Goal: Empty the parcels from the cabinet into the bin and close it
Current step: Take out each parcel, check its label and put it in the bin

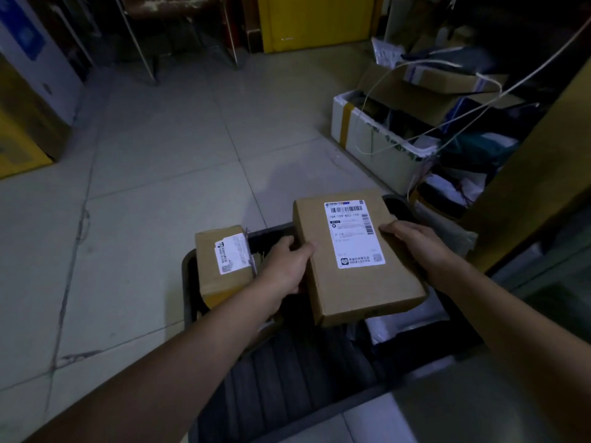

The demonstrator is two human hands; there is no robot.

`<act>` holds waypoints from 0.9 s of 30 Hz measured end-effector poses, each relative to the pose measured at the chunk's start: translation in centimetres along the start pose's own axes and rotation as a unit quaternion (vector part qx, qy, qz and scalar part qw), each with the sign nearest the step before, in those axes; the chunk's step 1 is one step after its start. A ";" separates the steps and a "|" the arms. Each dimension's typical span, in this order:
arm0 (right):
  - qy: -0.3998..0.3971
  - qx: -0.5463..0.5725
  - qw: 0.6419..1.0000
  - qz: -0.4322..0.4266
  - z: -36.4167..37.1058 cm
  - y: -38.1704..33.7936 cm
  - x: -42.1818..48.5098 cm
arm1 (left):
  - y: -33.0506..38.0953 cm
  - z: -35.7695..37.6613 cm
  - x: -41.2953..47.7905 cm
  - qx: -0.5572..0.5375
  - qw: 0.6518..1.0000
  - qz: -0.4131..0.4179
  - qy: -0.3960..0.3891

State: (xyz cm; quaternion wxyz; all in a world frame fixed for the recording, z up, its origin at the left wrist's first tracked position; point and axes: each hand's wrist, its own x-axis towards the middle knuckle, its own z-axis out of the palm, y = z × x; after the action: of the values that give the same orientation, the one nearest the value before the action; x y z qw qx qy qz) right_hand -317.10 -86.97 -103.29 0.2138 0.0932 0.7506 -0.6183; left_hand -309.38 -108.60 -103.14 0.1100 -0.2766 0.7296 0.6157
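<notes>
A flat brown cardboard parcel [358, 282] with a white shipping label hangs over the dark bin [188, 282] on the floor. My left hand [286, 268] grips its left edge, thumb on top. My right hand [415, 243] holds its right edge, thumb on top. A smaller brown parcel [224, 260] with a white label stands inside the bin at its left end. White soft parcels [403, 321] lie in the bin under the held box. The cabinet's yellow side [527, 187] rises at the right.
A white foam box [377, 145] stuffed with packages and cardboard boxes [431, 87] stands on the floor beyond the bin, with white cables looping over it. Yellow cabinets stand at the far back [316, 20] and at the left [19, 148]. Pale floor tiles spread to the left.
</notes>
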 end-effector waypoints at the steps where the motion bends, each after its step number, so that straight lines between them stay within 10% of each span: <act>1: -0.002 -0.008 1.000 0.002 -0.1 0.5 0.1 | -0.5 0.4 0.2 0.007 1.000 0.003 0.008; 27: -0.075 0.012 0.997 0.019 7.5 10.0 7.7 | -9.2 -1.5 5.4 0.062 0.992 -0.092 0.057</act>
State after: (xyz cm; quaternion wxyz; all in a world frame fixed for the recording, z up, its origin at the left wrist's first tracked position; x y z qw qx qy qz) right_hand -318.42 -93.00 -116.61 0.2797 0.0632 0.7232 -0.6283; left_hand -308.63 -112.33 -113.23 0.1414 -0.3695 0.7431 0.5397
